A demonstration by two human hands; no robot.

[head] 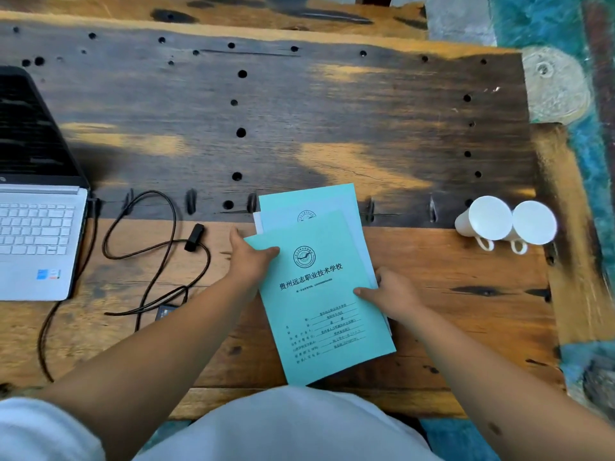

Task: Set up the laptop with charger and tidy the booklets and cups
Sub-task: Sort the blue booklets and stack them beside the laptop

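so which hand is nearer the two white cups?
Right. The right hand grips the right edge of the green booklets, on the side toward the white cups. The left hand holds the booklets' left edge, farther away, nearer the charger cable.

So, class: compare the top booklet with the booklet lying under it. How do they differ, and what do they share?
The top booklet shows its whole printed cover; the lower booklet shows only its upper part. The top booklet is tilted and lies nearer the person; the lower booklet lies straighter and farther away. The left hand and right hand grip the top booklet. Both are teal with a round crest.
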